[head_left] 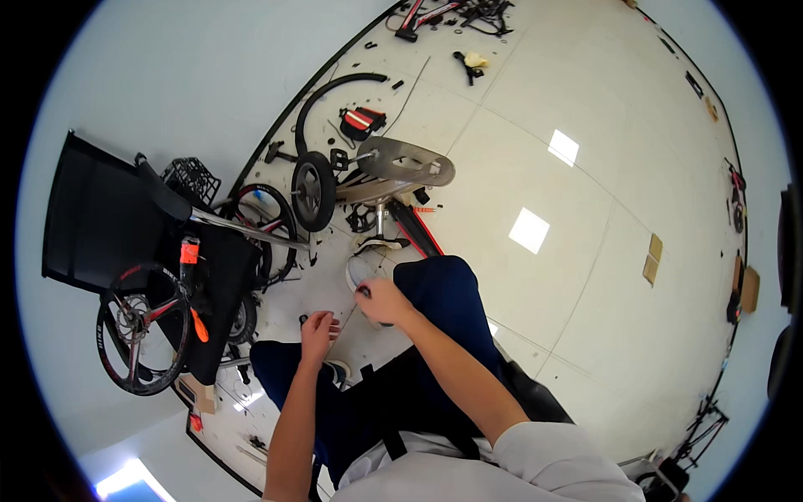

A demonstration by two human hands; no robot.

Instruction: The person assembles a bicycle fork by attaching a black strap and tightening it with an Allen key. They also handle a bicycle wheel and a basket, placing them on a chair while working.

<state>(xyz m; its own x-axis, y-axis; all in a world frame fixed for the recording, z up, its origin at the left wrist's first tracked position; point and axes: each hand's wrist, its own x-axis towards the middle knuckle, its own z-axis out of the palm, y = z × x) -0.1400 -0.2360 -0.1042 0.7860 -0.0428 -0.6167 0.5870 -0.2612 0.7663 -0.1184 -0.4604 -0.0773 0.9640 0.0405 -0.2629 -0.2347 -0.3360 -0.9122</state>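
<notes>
In front of my lap, between my knees, both hands hang close together. My right hand [388, 303] is closed, with a dark end showing at its thumb side and another dark bit below; most of that thing is hidden. My left hand [319, 336] is curled a little to the left and lower. A short dark end sticks out beside it, and its grip is too small to make out. Just beyond the hands is a grey shoe [360, 271]. Farther off, a small black wheel [314, 192] stands beside a grey oval part with a cut-out [427, 164] and a pedal [339, 160].
To my left, a black chair [104, 213] carries a spoked bicycle wheel [138, 328] and an orange-handled tool [199, 325]. Along the wall lie a curved black tyre [311, 105], a red-black bag [361, 122] and scattered parts. Flat cardboard [652, 259] lies on the right floor.
</notes>
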